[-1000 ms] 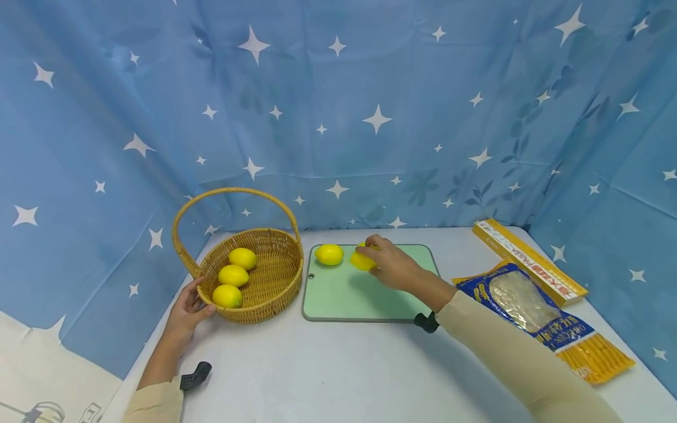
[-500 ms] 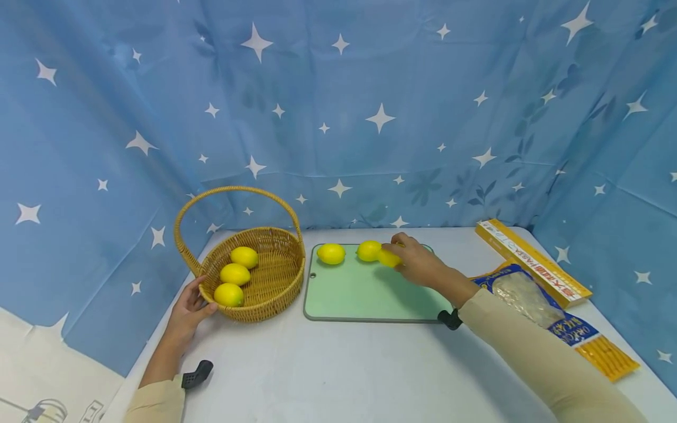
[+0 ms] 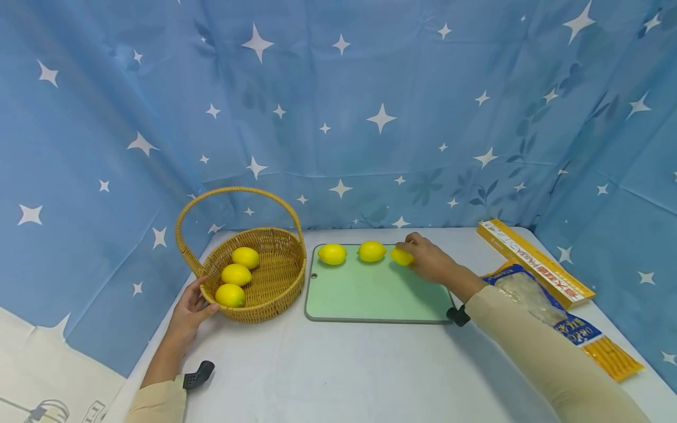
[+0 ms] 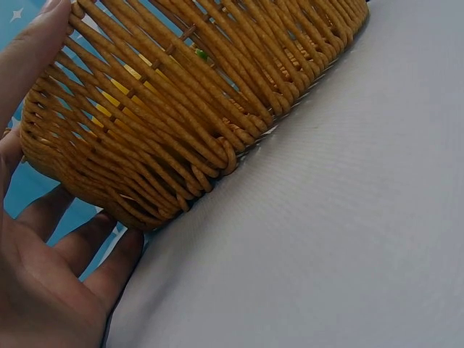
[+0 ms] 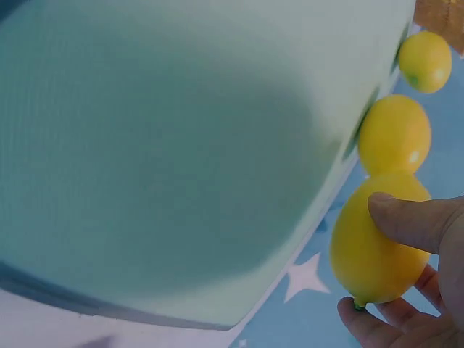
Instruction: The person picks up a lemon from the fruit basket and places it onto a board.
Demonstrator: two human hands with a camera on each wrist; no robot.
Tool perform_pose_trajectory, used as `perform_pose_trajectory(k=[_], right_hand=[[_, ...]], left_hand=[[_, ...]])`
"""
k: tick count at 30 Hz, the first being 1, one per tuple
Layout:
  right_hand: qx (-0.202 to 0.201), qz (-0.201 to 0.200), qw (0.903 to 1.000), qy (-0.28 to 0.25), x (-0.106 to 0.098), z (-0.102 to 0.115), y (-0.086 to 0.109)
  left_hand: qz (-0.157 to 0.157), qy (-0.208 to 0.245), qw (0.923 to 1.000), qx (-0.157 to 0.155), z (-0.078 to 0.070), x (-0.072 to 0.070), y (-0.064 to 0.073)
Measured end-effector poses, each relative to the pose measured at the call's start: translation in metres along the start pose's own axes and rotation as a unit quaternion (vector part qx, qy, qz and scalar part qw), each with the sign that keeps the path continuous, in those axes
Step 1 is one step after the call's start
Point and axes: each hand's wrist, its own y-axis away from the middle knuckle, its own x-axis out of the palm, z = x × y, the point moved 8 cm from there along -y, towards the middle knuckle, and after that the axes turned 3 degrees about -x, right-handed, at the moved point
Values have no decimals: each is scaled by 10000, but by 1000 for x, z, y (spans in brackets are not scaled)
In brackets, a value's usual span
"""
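Observation:
My right hand (image 3: 431, 261) pinches a yellow lemon (image 5: 380, 239) between thumb and fingers, over the far right part of a pale green cutting board (image 3: 370, 296). Two more lemons lie along the board's back edge: a middle one (image 3: 372, 251) and a left one (image 3: 332, 254). At the left, my left hand (image 3: 186, 311) grips the side of a round wicker basket (image 3: 275, 311) with a tall handle. In the left wrist view its thumb is up at the rim, and its fingers (image 4: 87, 239) touch the lower wall. Three lemons (image 3: 236, 275) sit in a row inside the basket's left half.
On the right of the white table (image 3: 328, 370) lie a long yellow pasta box (image 3: 534, 261) and a blue and orange food packet (image 3: 576, 332), partly behind my right sleeve. A blue star-patterned curtain (image 3: 338, 147) stands behind the table.
My right hand has moved right along the board with its lemon, bringing the middle lemon into full view. The left hand stays on the basket.

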Motion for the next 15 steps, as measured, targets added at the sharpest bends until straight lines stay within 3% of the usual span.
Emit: perform_pose_trajectory(k=[15], right_hand=[[320,250,9991,95,12,-31,-5]], left_hand=[[16,38,10000,50,-1,0,0]])
